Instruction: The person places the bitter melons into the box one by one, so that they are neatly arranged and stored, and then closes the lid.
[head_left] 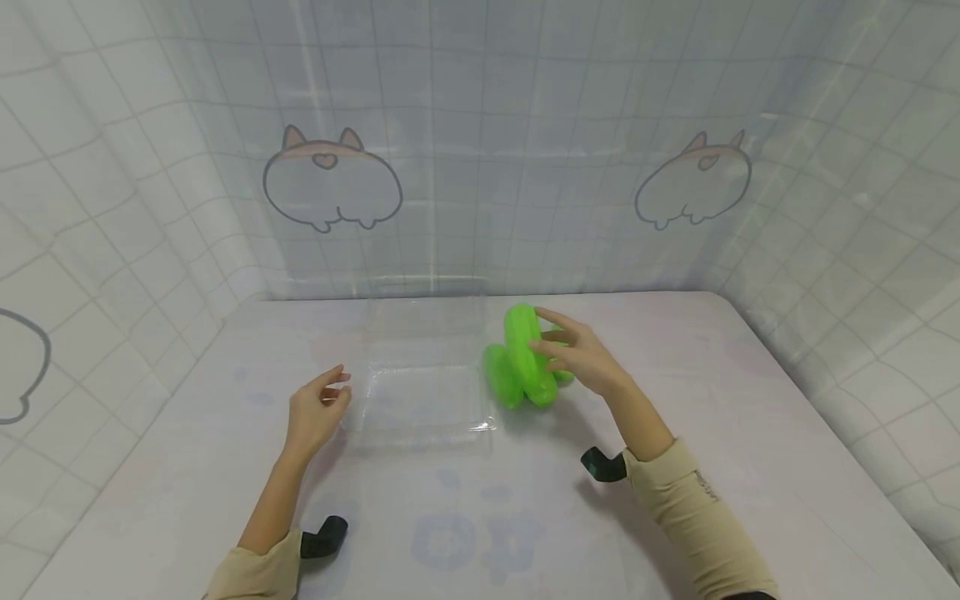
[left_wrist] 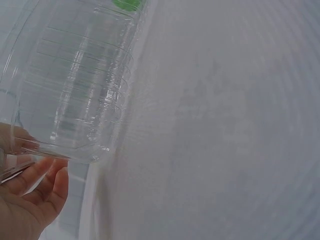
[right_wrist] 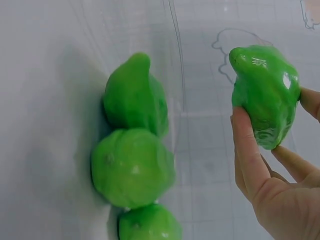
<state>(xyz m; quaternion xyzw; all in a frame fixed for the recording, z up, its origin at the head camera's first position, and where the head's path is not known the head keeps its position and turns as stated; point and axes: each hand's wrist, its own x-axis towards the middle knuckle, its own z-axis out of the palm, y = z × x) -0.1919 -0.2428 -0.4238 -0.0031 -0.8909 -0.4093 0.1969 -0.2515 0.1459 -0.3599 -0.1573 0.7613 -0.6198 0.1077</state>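
A clear plastic box (head_left: 483,423) lies on the table between the hands. My left hand (head_left: 315,412) is at its left side, and in the left wrist view its thumb and fingers pinch the box's edge. To the right of the box, my right hand (head_left: 581,350) holds a glossy green fruit-like piece (right_wrist: 265,90), ridged with a blunt tip, between thumb and fingers. It is raised above the table. Several similar green pieces (right_wrist: 132,167) lie in a row on the table below it; their exact kind is unclear.
A pale table top (head_left: 750,433) surrounds the box. Sheeting with grid lines and cartoon animals (head_left: 333,183) hangs at the back and both sides. A dark wrist mount (head_left: 324,537) sits at the left cuff, another (head_left: 602,465) at the right cuff.
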